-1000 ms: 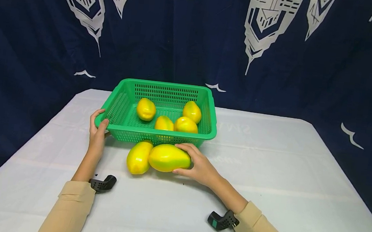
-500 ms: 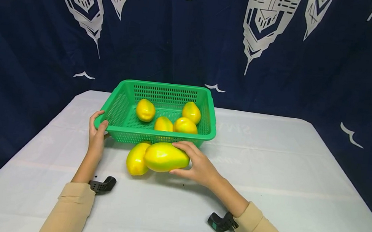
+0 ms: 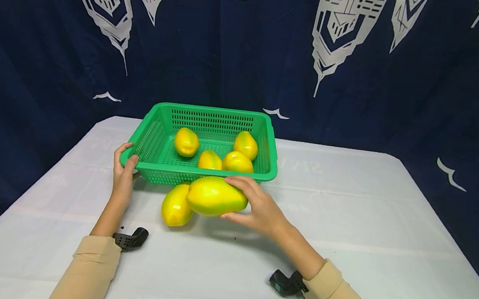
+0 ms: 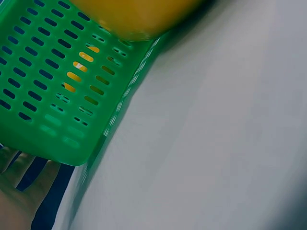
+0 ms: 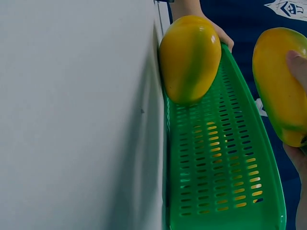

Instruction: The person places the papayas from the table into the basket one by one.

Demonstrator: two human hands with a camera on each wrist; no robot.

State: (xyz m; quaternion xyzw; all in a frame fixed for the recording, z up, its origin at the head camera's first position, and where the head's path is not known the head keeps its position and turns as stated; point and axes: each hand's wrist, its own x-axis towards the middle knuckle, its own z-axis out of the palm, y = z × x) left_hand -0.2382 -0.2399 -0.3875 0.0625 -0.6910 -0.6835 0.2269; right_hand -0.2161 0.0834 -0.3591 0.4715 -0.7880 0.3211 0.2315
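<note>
In the head view my right hand (image 3: 261,208) grips a yellow-green papaya (image 3: 214,196) by its right end, raised off the table before the green basket (image 3: 201,170). The right wrist view shows thumb and fingers on either side of this papaya (image 5: 280,86). A second papaya (image 3: 177,206) lies on the table just left of the held one, close to the basket's front wall. My left hand (image 3: 124,172) holds the basket at its front left corner, thumb over the rim. Inside the basket are several papayas (image 3: 186,142), the front ones partly hidden by the rim.
A white cloth covers the table (image 3: 346,221). Behind it hangs a dark blue curtain (image 3: 233,45) with white prints. Each wrist wears a black camera band (image 3: 288,283).
My right hand has lifted the papaya from the table, shifting it slightly left and then up toward the basket's front rim. The left hand stays on the basket corner.
</note>
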